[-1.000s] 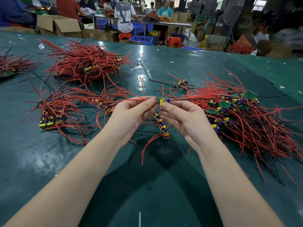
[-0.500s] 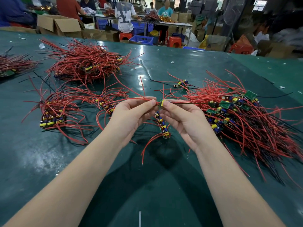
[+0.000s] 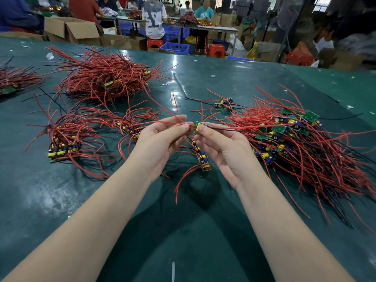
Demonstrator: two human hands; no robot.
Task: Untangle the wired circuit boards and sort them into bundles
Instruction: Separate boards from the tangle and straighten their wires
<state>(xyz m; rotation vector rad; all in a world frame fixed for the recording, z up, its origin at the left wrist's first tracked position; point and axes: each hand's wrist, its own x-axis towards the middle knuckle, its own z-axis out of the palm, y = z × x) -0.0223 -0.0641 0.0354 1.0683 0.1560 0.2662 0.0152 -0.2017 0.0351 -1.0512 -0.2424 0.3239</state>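
Separation of one wired circuit board (image 3: 199, 126) above the green bench (image 3: 223, 82). The right hand (image 3: 225, 151) pinches the board at its fingertips, while the left hand (image 3: 160, 139) pinches its red leads (image 3: 173, 122), holding them taut, probably so that they draw clear of neighbouring wires. The unsorted heap (image 3: 301, 143) lies to the right; finished bundles (image 3: 63, 139) lie to the left, which keeps source and output well apart. A short row of boards (image 3: 201, 155) rests below the hands.
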